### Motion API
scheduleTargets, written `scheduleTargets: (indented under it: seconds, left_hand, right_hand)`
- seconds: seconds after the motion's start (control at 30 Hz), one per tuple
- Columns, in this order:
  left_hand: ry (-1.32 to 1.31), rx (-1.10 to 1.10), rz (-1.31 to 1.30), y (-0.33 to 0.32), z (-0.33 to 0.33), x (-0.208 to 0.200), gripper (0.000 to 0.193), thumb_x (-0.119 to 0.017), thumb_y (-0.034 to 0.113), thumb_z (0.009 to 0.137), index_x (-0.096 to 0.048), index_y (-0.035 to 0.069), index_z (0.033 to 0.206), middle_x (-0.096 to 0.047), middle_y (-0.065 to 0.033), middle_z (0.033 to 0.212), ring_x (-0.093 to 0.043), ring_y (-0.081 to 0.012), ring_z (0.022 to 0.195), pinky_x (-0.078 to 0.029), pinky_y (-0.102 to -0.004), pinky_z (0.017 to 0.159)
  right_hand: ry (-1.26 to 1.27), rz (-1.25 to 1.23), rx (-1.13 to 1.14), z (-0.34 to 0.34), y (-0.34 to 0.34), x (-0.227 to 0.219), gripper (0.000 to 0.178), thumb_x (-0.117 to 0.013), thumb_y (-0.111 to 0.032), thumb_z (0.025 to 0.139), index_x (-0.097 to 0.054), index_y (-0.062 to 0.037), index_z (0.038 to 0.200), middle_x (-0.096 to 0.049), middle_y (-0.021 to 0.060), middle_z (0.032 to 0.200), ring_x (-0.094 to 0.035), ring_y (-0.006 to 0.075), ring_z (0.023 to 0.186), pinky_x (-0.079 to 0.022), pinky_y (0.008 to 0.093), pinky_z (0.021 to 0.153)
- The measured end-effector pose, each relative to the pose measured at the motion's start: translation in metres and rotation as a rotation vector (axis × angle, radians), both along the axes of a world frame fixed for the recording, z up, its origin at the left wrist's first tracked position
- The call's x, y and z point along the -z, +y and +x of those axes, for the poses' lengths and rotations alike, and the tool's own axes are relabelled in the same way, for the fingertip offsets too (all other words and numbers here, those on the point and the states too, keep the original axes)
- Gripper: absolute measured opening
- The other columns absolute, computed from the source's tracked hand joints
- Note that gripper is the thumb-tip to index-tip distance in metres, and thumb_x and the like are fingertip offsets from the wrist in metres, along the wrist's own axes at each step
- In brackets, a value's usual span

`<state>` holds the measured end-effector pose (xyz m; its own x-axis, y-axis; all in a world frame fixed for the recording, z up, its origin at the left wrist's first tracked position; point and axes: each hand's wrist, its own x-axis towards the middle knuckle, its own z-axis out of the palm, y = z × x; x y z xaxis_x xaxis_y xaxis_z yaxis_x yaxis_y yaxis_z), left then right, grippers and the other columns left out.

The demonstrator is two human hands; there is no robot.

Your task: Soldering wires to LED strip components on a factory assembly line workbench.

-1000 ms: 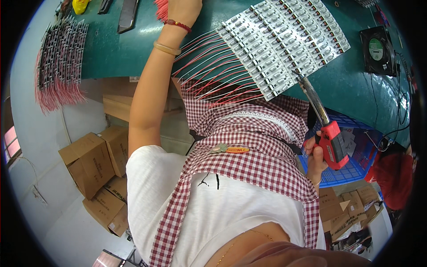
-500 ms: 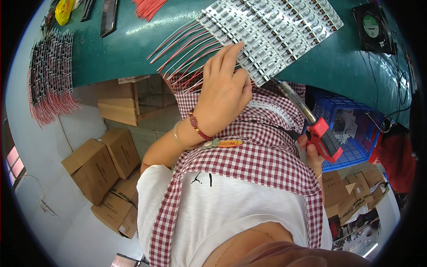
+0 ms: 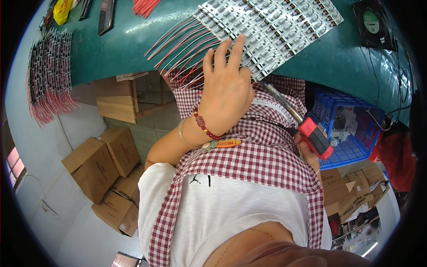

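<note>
Soldering iron [image 3: 313,135]: shifted left since the earlier frame, angled toward the left hand [image 3: 227,86]; red-and-black plastic behind, slim metal ahead.
Right hand [image 3: 307,152]: gripping the plastic end, seemingly to keep fingers off the metal.
Left-hand fingers: spread at the board panel [image 3: 278,33], perhaps steadying it; cannot tell whether they pinch anything.
Board panel: just beyond the left hand, flat, silvery, in rows.
Wires [image 3: 175,44]: thin, red and white, fanning out left of that hand.

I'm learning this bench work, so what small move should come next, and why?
Perhaps ease the soldering iron slightly away from the left hand, in case it is hot: the right hand holds it with its tip seemingly close beside that hand, which is spread at the edge of the circuit panel.
</note>
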<state>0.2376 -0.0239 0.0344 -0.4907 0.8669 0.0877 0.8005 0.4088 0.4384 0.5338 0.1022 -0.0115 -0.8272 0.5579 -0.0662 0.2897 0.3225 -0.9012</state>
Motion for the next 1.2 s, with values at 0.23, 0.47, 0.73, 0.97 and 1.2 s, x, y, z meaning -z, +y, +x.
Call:
scheduleTargets:
  seconds: [0.23, 0.47, 0.73, 0.97, 1.2]
  left_hand:
    - [0.003, 0.013, -0.013, 0.001, 0.001, -0.002, 0.010, -0.068, 0.006, 0.073, -0.062, -0.002, 0.072, -0.044, -0.0220, 0.146, -0.042, -0.0434, 0.129, -0.034, -0.0540, 0.106]
    - [-0.004, 0.023, -0.012, 0.001, 0.001, -0.004, 0.010, -0.068, 0.005, 0.074, -0.061, -0.003, 0.071, -0.044, -0.0228, 0.145, -0.042, -0.0435, 0.129, -0.035, -0.0538, 0.105]
    - [-0.001, 0.017, -0.017, 0.001, -0.001, -0.002, 0.010, -0.067, 0.005, 0.074, -0.061, -0.003, 0.071, -0.044, -0.0228, 0.145, -0.042, -0.0435, 0.130, -0.035, -0.0538, 0.105]
    - [0.007, 0.014, -0.024, 0.002, 0.000, -0.002, 0.009, -0.067, 0.005, 0.073, -0.062, -0.003, 0.072, -0.044, -0.0228, 0.144, -0.042, -0.0435, 0.129, -0.036, -0.0538, 0.105]
    - [0.011, 0.020, -0.027, 0.002, -0.002, -0.001, 0.009, -0.067, 0.005, 0.073, -0.062, -0.003, 0.073, -0.044, -0.0226, 0.145, -0.042, -0.0438, 0.129, -0.036, -0.0539, 0.105]
  right_hand:
    - [-0.094, 0.110, -0.077, -0.007, 0.005, -0.009, 0.019, -0.072, -0.015, 0.073, -0.067, -0.0010, 0.085, -0.066, 0.0113, 0.078, -0.065, 0.0299, 0.066, -0.051, 0.0359, 0.060]
    - [0.057, -0.051, 0.053, -0.007, -0.002, -0.015, 0.024, -0.068, -0.018, 0.073, -0.069, 0.0015, 0.087, -0.069, 0.0126, 0.080, -0.069, 0.0301, 0.069, -0.055, 0.0368, 0.066]
    - [0.046, -0.014, 0.004, -0.009, 0.000, -0.012, 0.024, -0.070, -0.015, 0.073, -0.069, 0.0021, 0.090, -0.070, 0.0138, 0.084, -0.070, 0.0308, 0.070, -0.056, 0.0366, 0.066]
    - [-0.042, 0.043, -0.018, -0.009, 0.001, -0.013, 0.017, -0.069, -0.013, 0.073, -0.067, -0.0006, 0.085, -0.067, 0.0125, 0.078, -0.067, 0.0307, 0.065, -0.054, 0.0360, 0.062]
    - [-0.001, -0.017, -0.011, -0.009, 0.001, -0.015, 0.015, -0.072, -0.012, 0.071, -0.067, -0.0030, 0.083, -0.066, 0.0112, 0.077, -0.066, 0.0292, 0.064, -0.053, 0.0356, 0.060]
